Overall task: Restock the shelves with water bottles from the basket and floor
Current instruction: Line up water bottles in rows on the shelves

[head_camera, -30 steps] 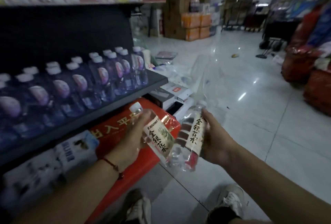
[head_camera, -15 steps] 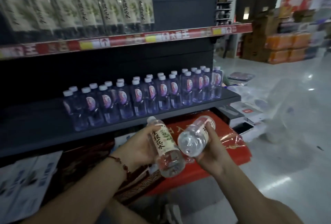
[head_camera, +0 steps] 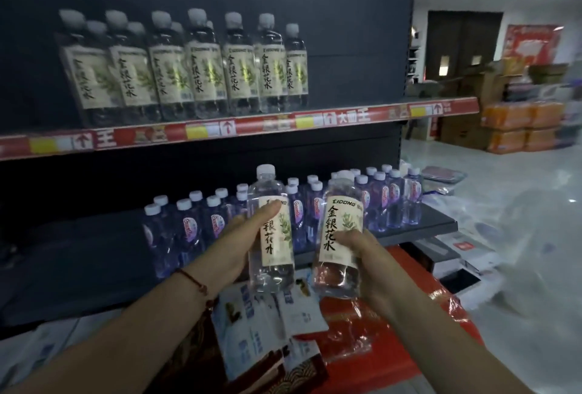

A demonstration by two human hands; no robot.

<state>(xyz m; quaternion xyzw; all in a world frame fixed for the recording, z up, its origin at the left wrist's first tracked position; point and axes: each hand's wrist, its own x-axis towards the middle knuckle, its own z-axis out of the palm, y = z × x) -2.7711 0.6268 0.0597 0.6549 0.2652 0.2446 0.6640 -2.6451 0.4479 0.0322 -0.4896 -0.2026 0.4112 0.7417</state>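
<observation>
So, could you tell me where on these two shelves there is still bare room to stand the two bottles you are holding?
Upper shelf: bare from the last cream-label bottle to the shelf's right end. Lower shelf: bare left of the blue bottles; its right half is crowded. The left hand and right hand each hold one bottle.

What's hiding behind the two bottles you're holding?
Behind the left-hand bottle and right-hand bottle stand rows of small purple-labelled bottles on the lower shelf. The ones directly behind are covered, so their count is unclear.
</observation>
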